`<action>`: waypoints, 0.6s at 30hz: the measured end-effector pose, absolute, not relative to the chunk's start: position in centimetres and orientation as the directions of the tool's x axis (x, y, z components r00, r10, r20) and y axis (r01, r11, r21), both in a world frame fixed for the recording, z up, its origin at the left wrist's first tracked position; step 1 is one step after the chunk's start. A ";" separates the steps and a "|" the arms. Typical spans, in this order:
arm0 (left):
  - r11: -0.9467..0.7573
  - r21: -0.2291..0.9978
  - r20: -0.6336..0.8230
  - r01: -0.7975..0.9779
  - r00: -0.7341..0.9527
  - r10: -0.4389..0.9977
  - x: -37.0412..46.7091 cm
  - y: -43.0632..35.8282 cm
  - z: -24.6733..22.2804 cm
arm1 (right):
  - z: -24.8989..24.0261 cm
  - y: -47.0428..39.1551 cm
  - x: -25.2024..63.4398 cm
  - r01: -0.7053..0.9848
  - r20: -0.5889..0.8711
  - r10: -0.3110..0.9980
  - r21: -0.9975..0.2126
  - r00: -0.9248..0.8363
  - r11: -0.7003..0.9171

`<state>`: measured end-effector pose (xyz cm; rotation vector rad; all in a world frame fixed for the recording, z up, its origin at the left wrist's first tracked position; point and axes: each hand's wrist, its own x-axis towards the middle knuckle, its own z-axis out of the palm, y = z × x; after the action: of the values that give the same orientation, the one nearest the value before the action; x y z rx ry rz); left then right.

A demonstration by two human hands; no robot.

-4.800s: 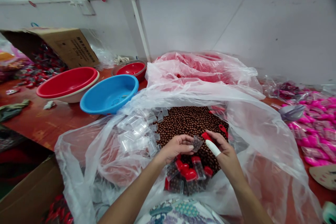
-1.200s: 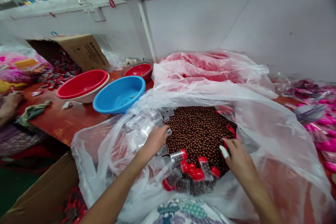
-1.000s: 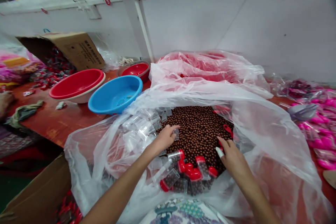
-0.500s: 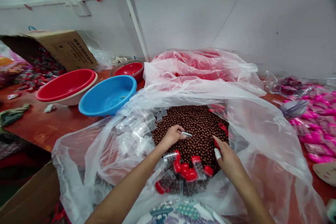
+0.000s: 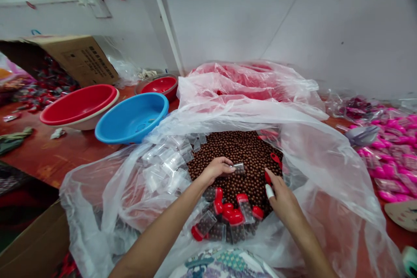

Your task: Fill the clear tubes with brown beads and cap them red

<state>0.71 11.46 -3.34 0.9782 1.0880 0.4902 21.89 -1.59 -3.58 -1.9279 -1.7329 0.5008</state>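
Brown round beads fill a large clear plastic bag. Over them my left hand grips a small clear container lying on its side, its far end pointing right. To the right, my right hand has a red cap between its fingers; one finger has a white covering. Several filled containers with red lids rest at the near edge of the beads. Clear containers without lids are heaped on the bag, left of the beads. A red scoop-like piece lies at the beads' right side.
A blue basin and a red basin stand at the left on the red table. Behind them is a tipped cardboard box. Pink packets are piled at the right. Red items in plastic lie near the wall.
The clear container in my left hand has shifted slightly right and shows more of its side. My right hand still holds the red cap in nearly the same place.
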 end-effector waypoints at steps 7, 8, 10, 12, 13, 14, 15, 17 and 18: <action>0.606 0.795 -0.515 -0.023 0.502 0.695 -0.2 10.2 -1.2 | -4.3 -1.5 22.1 0.671 0.049 0.973 -0.732 0.225 -0.118; 0.626 0.779 -0.517 -0.045 0.519 0.681 -0.3 10.0 -1.0 | -4.3 -1.4 22.0 0.622 0.041 0.969 -0.773 0.242 -0.122; 0.670 0.737 -0.530 -0.088 0.540 0.654 -0.7 9.4 -0.5 | -4.1 -1.3 21.8 0.484 0.009 0.962 -0.865 0.275 -0.130; 0.699 0.705 -0.538 -0.123 0.550 0.639 -1.0 8.8 -0.1 | -3.6 -1.1 21.4 0.293 -0.049 0.947 -0.945 0.317 -0.147; 0.705 0.697 -0.538 -0.132 0.553 0.636 -1.1 8.4 0.2 | -3.3 -1.0 21.3 0.188 -0.083 0.938 -0.970 0.336 -0.153; 0.704 0.697 -0.536 -0.136 0.554 0.637 -1.3 8.1 0.5 | -2.9 -1.0 21.1 0.091 -0.114 0.931 -0.984 0.348 -0.154; 0.697 0.704 -0.532 -0.135 0.549 0.644 -1.4 7.8 0.7 | -2.6 -0.9 21.0 0.009 -0.135 0.924 -0.989 0.359 -0.149; 0.663 0.739 -0.522 -0.120 0.520 0.676 -1.6 7.1 1.2 | -2.3 -0.7 20.9 -0.097 -0.158 0.910 -0.987 0.383 -0.131; 0.637 0.763 -0.511 -0.110 0.502 0.698 -1.7 6.8 1.4 | -2.2 -0.6 20.8 -0.131 -0.167 0.903 -0.984 0.396 -0.125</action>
<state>-1.66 6.80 1.36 0.7342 0.9233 0.5453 20.80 -0.60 -2.17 -1.4090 -0.7493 1.0443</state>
